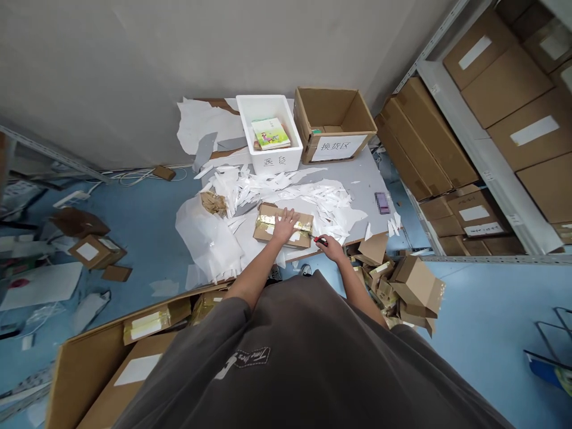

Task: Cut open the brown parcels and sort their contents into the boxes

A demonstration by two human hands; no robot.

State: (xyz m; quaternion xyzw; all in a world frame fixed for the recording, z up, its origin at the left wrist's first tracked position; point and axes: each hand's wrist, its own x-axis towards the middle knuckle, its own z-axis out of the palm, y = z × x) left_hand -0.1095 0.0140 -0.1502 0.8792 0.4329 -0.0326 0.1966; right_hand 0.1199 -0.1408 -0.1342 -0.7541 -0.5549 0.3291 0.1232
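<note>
A small taped cardboard box (263,230) lies near the front edge of the table. My left hand (285,226) rests on top of it, fingers spread over the shiny tape. In my right hand (331,246) is a red and black box cutter (320,241), gripped with the fingers closed. Its tip points at the right end of the box, close to or touching the tape; which of the two I cannot make out. White paper scraps (322,202) surround the box on its far side.
Behind stand a white bin (274,162) holding books (270,133) and a cardboard box (308,140) with a paper label. Crumpled brown paper (213,203) lies left. Flattened cartons (413,289) pile up on the floor at right, beside a shelf (451,107) of boxes.
</note>
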